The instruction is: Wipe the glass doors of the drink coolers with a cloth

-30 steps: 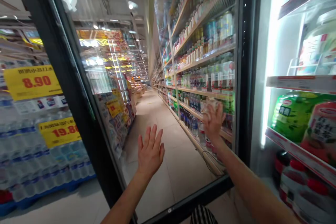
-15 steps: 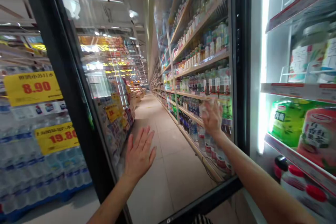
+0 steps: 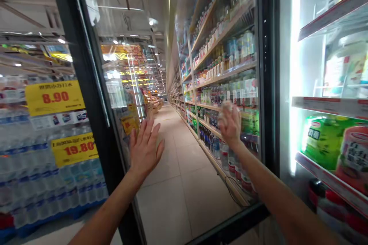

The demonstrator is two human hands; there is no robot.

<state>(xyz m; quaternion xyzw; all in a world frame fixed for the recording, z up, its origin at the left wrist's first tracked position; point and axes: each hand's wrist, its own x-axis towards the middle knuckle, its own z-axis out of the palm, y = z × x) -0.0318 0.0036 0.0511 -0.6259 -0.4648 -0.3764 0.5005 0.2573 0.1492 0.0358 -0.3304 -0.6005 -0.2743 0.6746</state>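
Observation:
A glass door (image 3: 172,199) in a black frame stands in front of me, swung open from a lit drinks cooler. My left hand (image 3: 146,145) lies flat towards the pane near the left frame bar, fingers stretched out, holding nothing. Higher and to the right, my right hand (image 3: 232,128) presses a pale, crumpled cloth (image 3: 225,110) against the glass. Motion blurs that hand and the cloth, and its fingers partly cover it. The pane shows an aisle and long bottle shelves; whether seen through or reflected I cannot tell.
At right, cooler shelves hold a green drink pack (image 3: 322,138), a pink drink pack (image 3: 355,157) and capped bottles. On the left, stacked water bottles (image 3: 57,183) stand behind yellow price signs (image 3: 54,97). The door's black left bar (image 3: 89,69) slants between.
My left hand has shifted slightly left and up across the glass. The right hand with the cloth stays close to the same spot. The whole view has swung a little left.

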